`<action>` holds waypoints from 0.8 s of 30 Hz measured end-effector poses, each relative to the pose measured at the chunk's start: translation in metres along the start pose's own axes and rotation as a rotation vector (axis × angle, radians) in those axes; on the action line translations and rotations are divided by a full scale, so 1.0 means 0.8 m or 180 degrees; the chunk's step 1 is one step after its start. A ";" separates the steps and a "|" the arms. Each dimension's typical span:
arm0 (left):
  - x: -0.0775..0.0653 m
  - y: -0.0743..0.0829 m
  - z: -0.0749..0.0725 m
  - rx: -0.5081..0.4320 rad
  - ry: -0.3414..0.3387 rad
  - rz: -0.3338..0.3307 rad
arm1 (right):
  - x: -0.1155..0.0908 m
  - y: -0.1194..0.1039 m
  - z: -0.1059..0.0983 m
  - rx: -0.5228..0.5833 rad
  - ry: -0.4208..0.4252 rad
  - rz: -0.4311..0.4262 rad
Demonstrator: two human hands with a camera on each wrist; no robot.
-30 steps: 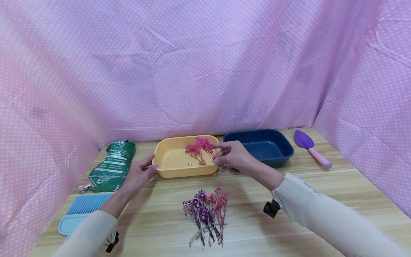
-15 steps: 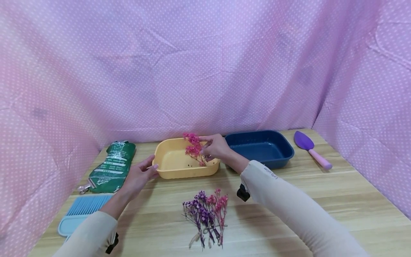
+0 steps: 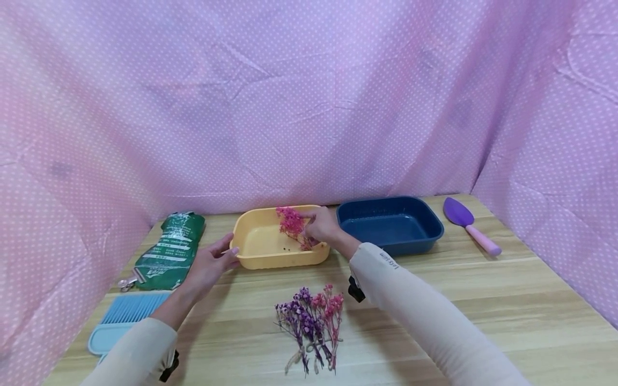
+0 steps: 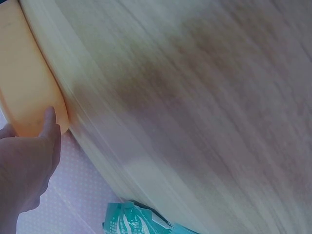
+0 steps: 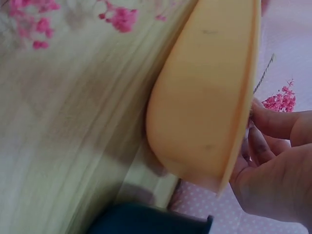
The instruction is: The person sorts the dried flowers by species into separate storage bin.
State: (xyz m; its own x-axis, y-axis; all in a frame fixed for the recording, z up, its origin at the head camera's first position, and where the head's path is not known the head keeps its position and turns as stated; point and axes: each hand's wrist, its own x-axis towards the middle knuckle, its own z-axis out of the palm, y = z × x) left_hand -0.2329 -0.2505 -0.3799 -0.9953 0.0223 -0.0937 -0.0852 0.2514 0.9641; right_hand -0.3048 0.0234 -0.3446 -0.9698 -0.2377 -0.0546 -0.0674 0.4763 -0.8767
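Observation:
A yellow rectangular tub (image 3: 280,261) stands at the back of the table. My left hand (image 3: 211,262) holds its left end, thumb at the rim; in the left wrist view one finger (image 4: 50,119) lies along the outer wall. My right hand (image 3: 323,226) reaches over the tub's right end and pinches a bunch of bright pink dried flowers (image 3: 291,221) low on its stems. The blossoms lean left inside the tub, and a few dark specks lie on its floor. In the right wrist view the tub wall hides part of the stems.
Purple dried flowers (image 3: 300,316) and pink dried flowers (image 3: 330,306) lie at front centre. A dark blue tub (image 3: 391,228) stands close right, then a purple trowel (image 3: 458,212). On the left are a green bag (image 3: 171,252) with a clip and a light blue brush (image 3: 113,324). Pink curtain hangs behind.
My right hand has moved left and into the tub with the pink flowers, then slightly down. The left hand has stayed at the tub's left end.

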 end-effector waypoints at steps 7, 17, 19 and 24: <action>-0.001 0.001 0.001 0.0015 0.0008 -0.0019 | -0.002 0.003 0.003 -0.0034 -0.0053 -0.0014; -0.002 0.004 0.000 0.0079 0.0019 -0.0063 | -0.015 -0.008 -0.003 0.0186 -0.0014 -0.0105; -0.003 0.004 0.000 0.0062 0.0011 -0.0051 | -0.020 -0.011 -0.009 0.0213 -0.0017 -0.0165; -0.002 0.004 0.001 0.0057 0.0017 -0.0063 | -0.039 -0.011 -0.031 0.0238 -0.0096 -0.0314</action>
State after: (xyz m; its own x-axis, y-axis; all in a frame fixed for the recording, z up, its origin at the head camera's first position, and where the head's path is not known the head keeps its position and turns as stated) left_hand -0.2317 -0.2487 -0.3773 -0.9937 0.0120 -0.1114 -0.1041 0.2690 0.9575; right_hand -0.2800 0.0471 -0.3232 -0.9518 -0.3061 0.0202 -0.1432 0.3851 -0.9117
